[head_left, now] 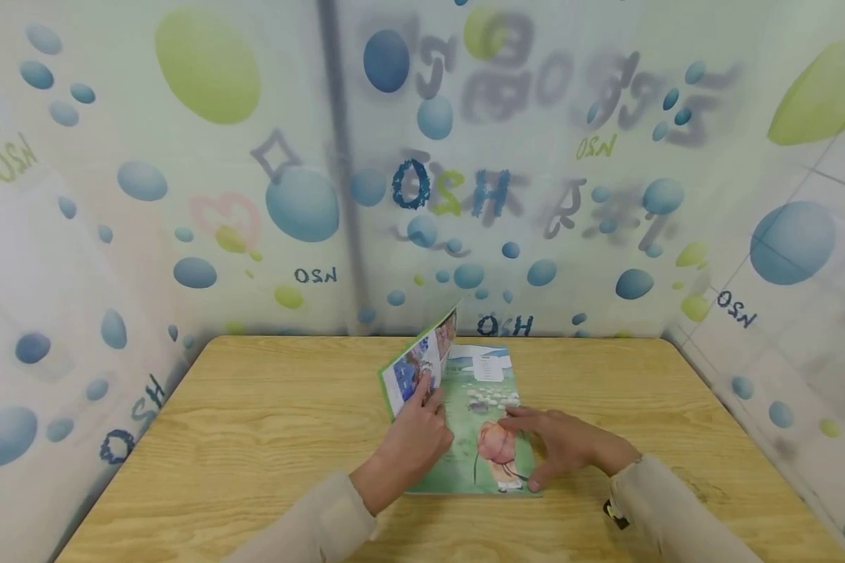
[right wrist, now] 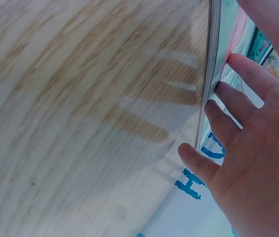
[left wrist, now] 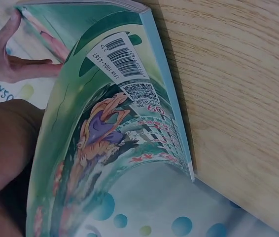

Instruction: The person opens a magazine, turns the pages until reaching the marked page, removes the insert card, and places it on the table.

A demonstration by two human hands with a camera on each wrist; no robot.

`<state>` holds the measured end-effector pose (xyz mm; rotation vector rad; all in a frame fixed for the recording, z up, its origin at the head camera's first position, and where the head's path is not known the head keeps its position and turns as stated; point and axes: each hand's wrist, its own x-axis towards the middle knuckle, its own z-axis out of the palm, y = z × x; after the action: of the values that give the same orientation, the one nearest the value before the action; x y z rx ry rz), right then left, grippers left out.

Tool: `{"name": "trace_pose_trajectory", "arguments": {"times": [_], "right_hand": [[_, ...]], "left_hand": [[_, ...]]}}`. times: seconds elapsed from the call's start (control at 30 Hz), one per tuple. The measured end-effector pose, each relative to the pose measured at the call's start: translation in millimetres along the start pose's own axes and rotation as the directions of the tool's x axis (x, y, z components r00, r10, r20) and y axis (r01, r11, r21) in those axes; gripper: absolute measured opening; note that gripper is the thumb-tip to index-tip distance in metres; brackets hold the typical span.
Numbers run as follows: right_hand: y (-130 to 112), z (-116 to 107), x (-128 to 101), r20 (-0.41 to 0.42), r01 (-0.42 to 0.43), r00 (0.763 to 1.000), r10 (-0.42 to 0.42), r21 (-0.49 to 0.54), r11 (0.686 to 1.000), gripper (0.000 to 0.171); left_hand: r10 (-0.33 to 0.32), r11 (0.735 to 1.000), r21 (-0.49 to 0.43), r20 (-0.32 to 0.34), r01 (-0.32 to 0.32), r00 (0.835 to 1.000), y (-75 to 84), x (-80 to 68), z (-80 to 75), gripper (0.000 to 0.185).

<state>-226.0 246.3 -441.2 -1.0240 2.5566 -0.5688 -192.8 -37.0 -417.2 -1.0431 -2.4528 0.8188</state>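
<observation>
Find the book [head_left: 465, 422] spread low in the middle of the head frame, flat on its green right half, tilted up along the raised left part [head_left: 410, 375]. Note a barcode [left wrist: 120, 61] on the bent outer cover, upper middle of the left wrist view. See the left hand [head_left: 417, 430] touching the raised inner page, index finger straight, not gripping as far as visible. See the right hand [head_left: 563, 438] spread wide at the book's right edge, fingertips touching. For tidy page handling, press the flat half lightly, guide the raised part near its edge, and avoid creasing. Farther out, find the wood-grained counter [head_left: 267, 422] underneath, then a dotted curtain [head_left: 183, 156] across the upper frame.
</observation>
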Motion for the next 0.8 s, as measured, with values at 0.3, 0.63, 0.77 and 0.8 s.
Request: {"name": "trace_pose_trajectory", "arguments": {"times": [0.3,0.63,0.77,0.8], "right_hand": [[0.1,0.5,0.3,-0.011,0.024,1.0,-0.024,-0.02,0.999,0.095],[1.0,0.5,0.1,-0.012,0.028,1.0,-0.029,-0.025,0.999,0.095],[0.4,0.2,-0.4,-0.016,0.033,0.999,-0.034,-0.026,0.999,0.095],[0.2,0.1,-0.6,-0.016,0.034,0.999,-0.034,-0.027,0.999,0.095]], "left_hand": [[-0.17,0.984,-0.029,0.087,0.173,0.982,-1.4,-7.2,-1.3,0.019],[-0.211,0.97,-0.088,0.162,0.227,0.964,-4.1,-12.0,0.5,0.02],[-0.234,0.961,-0.115,0.154,0.253,0.96,-3.9,-14.9,2.5,0.02],[-0.241,0.957,-0.125,0.154,0.261,0.958,-3.9,-15.4,3.6,0.022]]}}
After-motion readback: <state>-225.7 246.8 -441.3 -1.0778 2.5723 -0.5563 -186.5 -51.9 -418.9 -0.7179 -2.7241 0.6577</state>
